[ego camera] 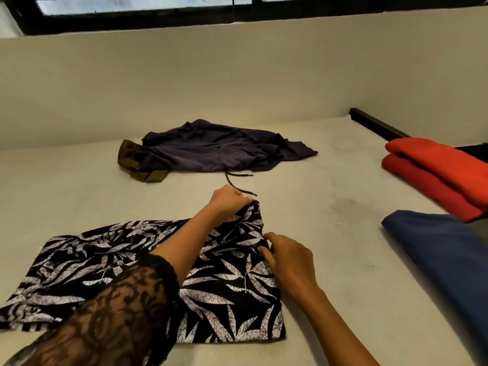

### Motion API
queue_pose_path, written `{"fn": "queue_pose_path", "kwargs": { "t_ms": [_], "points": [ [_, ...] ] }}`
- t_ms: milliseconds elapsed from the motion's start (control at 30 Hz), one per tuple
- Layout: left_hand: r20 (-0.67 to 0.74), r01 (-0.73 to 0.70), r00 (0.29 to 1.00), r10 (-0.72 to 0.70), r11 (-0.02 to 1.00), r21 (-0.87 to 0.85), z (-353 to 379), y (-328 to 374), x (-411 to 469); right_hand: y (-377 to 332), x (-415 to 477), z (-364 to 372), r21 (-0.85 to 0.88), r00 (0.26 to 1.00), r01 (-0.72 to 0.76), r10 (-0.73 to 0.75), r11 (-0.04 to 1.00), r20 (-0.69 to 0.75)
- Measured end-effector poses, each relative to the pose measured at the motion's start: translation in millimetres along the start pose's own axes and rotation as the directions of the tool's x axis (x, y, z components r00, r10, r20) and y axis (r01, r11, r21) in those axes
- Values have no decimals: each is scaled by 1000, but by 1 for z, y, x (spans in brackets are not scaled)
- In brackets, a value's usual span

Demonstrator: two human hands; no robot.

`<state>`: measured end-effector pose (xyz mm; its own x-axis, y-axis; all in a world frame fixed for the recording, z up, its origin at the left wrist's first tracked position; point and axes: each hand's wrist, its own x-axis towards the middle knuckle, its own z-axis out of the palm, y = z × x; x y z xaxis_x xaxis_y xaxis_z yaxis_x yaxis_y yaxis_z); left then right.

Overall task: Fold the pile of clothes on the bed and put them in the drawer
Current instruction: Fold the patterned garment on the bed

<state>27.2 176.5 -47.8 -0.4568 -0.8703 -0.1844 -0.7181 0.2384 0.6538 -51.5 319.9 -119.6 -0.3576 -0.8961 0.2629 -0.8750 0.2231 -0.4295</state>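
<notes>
A leaf-print garment (pixel 137 262) is spread on the bed (pixel 330 223); its far right corner is pinched by the left hand (pixel 228 200), its right edge by the right hand (pixel 290 260).

Plain cream wall (pixel 237 83) fills the view, bare from side to side. Up top, a dark-framed window (pixel 148 11) lets in pale daylight. At right, a dark rail (pixel 375 124) runs along the far edge of the sheet (pixel 330 207), which lies smooth and faintly smudged.
</notes>
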Motion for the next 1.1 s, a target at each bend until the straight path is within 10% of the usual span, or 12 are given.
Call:
{"fn": "queue_pose_path", "kwargs": {
  "t_ms": [200, 500, 833, 1100],
  "points": [
    [-227, 41, 970, -84, 981, -187, 18, -13, -3, 8, 7, -11, 37, 998, -20, 22, 999, -50],
    [-350, -74, 936, -31, 956, -284, 13, -16, 16, 18, -6, -45, -37, 954, 134, -119, 990, 275],
    [-463, -196, 885, 42, 937, -289, 14, -18, 17, -5, -52, -89, 34, 600, -130, 52, 991, 798],
    [-229, -196, 962, 146, 957, -214, 35, -19, 13, 4, -63, -71, -219, 788, 128, 35, 967, 614]
  ]
}}
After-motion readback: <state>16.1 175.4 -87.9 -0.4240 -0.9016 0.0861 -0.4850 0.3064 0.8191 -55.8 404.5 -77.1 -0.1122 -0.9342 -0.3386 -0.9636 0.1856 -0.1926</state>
